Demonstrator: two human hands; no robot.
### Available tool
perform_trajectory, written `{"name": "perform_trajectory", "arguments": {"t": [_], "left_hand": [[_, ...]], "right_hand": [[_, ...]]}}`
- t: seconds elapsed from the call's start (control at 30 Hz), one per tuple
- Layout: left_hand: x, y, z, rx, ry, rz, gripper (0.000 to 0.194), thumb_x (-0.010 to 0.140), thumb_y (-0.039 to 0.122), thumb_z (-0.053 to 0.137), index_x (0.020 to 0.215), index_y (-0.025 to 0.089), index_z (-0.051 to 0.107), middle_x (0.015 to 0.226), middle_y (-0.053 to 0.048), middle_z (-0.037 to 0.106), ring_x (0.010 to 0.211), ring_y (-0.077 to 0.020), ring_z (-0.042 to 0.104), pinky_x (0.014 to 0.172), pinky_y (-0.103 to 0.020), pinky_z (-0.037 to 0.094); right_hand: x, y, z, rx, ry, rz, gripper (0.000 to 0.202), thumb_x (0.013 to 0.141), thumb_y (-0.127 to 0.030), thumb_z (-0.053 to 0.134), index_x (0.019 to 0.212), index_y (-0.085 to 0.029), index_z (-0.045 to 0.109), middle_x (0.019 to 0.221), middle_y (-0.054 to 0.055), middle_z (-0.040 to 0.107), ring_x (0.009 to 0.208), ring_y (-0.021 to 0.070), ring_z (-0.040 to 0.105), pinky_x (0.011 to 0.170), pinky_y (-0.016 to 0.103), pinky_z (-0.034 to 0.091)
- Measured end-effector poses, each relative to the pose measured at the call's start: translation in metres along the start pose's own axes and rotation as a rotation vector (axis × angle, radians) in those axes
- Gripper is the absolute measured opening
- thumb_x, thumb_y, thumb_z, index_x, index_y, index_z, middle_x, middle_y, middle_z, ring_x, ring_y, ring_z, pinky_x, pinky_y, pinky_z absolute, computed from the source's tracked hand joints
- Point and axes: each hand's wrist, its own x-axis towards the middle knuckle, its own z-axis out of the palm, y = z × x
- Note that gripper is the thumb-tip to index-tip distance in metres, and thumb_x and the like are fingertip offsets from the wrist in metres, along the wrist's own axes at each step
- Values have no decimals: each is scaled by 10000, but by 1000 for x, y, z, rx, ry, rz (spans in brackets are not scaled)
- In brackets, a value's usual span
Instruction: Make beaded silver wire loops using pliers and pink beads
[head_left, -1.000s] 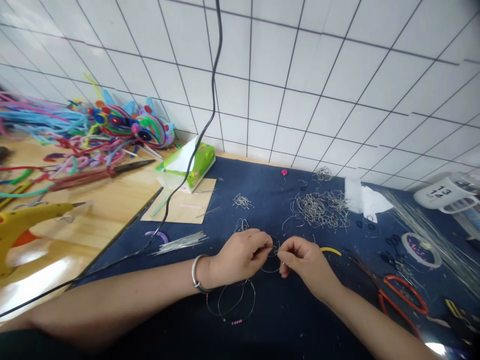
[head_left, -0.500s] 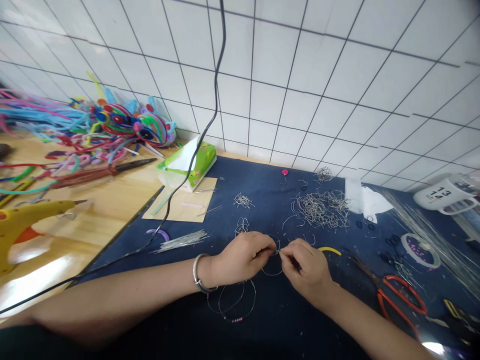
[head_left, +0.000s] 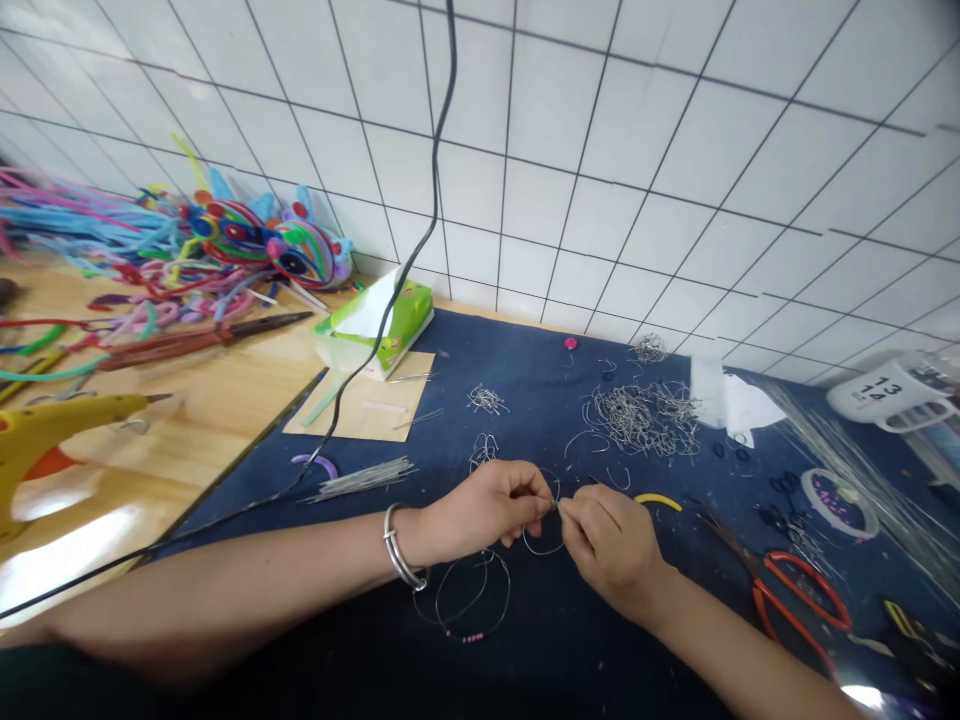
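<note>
Thumb and fingers of my left hand (head_left: 491, 508) pinch a thin wire loop (head_left: 543, 552), which hangs below the fingertips. Close beside it, my right hand (head_left: 611, 540) is closed at the same wire, its fingertips almost touching the left ones. The exact wire ends between the fingers are too small to tell. Under my left wrist, thin wire rings with small pink beads (head_left: 472, 637) lie on the dark blue cloth (head_left: 525, 370). A silver bangle (head_left: 401, 548) sits on my left wrist.
Right of my hands lie orange-handled scissors (head_left: 802, 600), a bead dish (head_left: 840, 502) and a mug (head_left: 892, 392). Tangled wire pieces (head_left: 641, 418) lie behind. Leftward are straight wires (head_left: 367, 480), a tissue pack (head_left: 405, 320), a glue gun (head_left: 60, 430) and a black cable (head_left: 431, 200).
My left hand has turned slightly, its fingers lifting and showing more of the gap between thumb and index finger. The right fingers have shifted a little around the wire.
</note>
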Motion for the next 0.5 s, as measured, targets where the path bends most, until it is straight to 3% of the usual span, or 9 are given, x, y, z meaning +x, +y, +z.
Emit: {"name": "perform_trajectory", "arguments": {"t": [0.27, 0.5], "left_hand": [[2, 1, -2, -318, -46, -116, 96, 758, 228, 565, 767, 133, 558, 592, 3, 576, 438, -49, 442, 417, -171, 343], [4, 3, -7, -300, -67, -118, 105, 758, 227, 566, 788, 127, 577, 598, -2, 579, 432, -47, 443, 410, -167, 346]], "right_hand": [[-2, 1, 1, -64, -8, -61, 96, 789, -84, 509, 795, -180, 509, 713, 46, 558, 663, 155, 509, 607, 297, 428], [0, 1, 4, -6, -48, 24, 93, 805, -85, 479, 771, -169, 496, 712, 42, 530, 674, 144, 494, 616, 281, 424]]}}
